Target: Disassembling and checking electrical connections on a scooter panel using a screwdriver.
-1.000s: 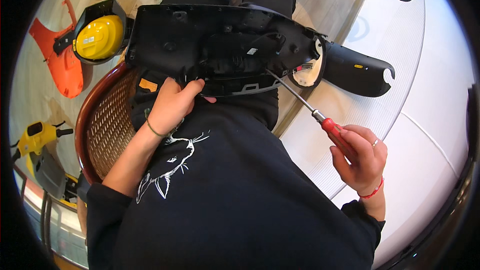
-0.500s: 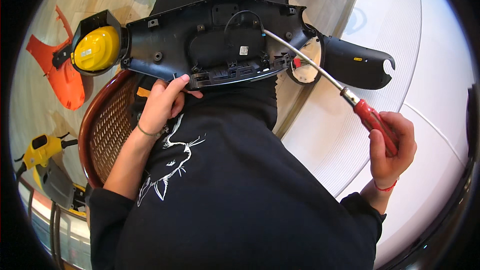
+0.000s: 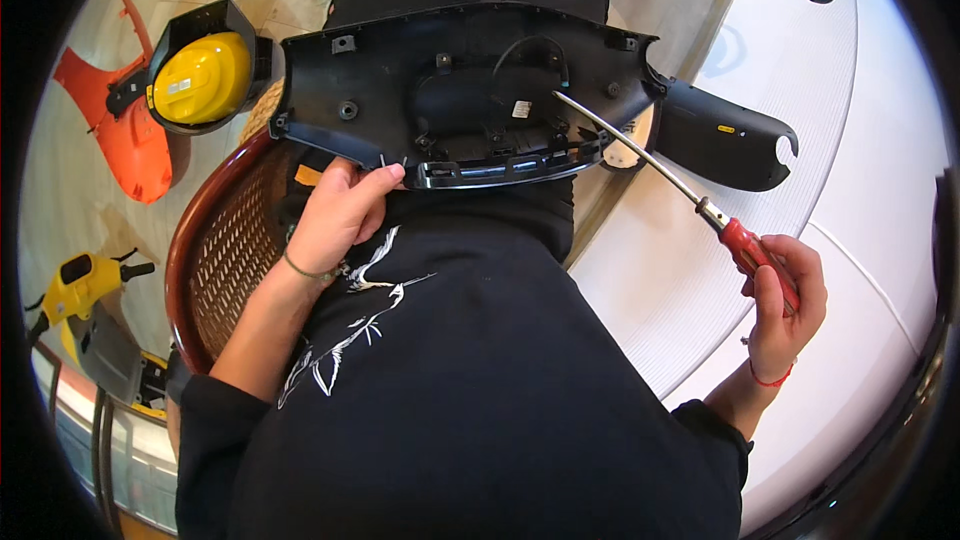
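A wide black plastic shell (image 3: 385,80), probably a vehicle panel, lies across my lap with its hollow inner side up. My left hand (image 3: 345,210) is closed on its near edge, thumb on top. My right hand (image 3: 785,310), off to the right, grips the red handle of a long screwdriver (image 3: 665,172). The shaft slants up and left over the shell. Its tip appears just below the end of a thin black cable (image 3: 540,39); I cannot tell whether it touches the shell. A small white label (image 3: 521,109) sits on the shell's middle.
At right, a white ridged table (image 3: 780,60) carries a black curved cover (image 3: 725,135). A wicker chair (image 3: 235,250) is at left. Beyond it lie a yellow dome-shaped part (image 3: 205,80) in a black housing and an orange panel (image 3: 125,140). A small yellow scooter (image 3: 85,285) stands lower left.
The shell and my left hand have shifted right and slightly down. The screwdriver tip has moved down and right, from the cable's end to just below it.
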`<state>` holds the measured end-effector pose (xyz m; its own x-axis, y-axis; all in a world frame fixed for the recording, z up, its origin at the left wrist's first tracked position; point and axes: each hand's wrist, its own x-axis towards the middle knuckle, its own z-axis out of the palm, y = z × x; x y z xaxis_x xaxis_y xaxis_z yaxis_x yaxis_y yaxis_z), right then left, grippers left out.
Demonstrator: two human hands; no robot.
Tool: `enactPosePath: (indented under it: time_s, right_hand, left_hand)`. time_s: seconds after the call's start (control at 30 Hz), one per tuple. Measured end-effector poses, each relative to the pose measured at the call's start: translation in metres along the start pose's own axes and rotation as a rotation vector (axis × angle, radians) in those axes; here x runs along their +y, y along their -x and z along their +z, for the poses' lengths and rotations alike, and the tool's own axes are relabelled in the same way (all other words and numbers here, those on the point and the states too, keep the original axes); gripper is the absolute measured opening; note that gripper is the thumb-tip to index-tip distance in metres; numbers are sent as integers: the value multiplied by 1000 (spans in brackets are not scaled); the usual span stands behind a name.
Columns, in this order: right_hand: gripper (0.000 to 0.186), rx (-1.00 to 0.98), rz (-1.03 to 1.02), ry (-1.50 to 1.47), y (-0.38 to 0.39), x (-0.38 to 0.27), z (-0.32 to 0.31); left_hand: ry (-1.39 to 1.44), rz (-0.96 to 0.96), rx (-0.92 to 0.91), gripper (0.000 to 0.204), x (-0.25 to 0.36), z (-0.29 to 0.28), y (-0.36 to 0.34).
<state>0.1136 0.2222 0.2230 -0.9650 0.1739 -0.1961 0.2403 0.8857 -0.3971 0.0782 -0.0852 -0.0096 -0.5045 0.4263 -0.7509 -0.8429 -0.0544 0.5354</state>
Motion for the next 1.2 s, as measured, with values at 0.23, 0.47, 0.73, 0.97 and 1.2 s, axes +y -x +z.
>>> enactPosePath:
  time_s: [0.23, 0.47, 0.73, 0.97, 1.2]
  right_hand:
    - [20, 7, 54, 32, 4, -7, -7]
    - [23, -98, -76, 87, -2, -24, -18]
    - [25, -162, -197, 165, -11, -32, -22]
    - [21, -208, -308, 217, -26, -43, -8]
    - [21, -248, -373, 271, -30, -46, -3]
  left_hand:
    - [-17, -61, -33, 25, -3, -4, -2]
    - [32, -48, -19, 23, 5, 0, 6]
    - [13, -47, -46, 25, 9, -2, 10]
    - [34, -12, -2, 25, 7, 1, 14]
    - [-59, 18, -2, 26, 9, 1, 17]
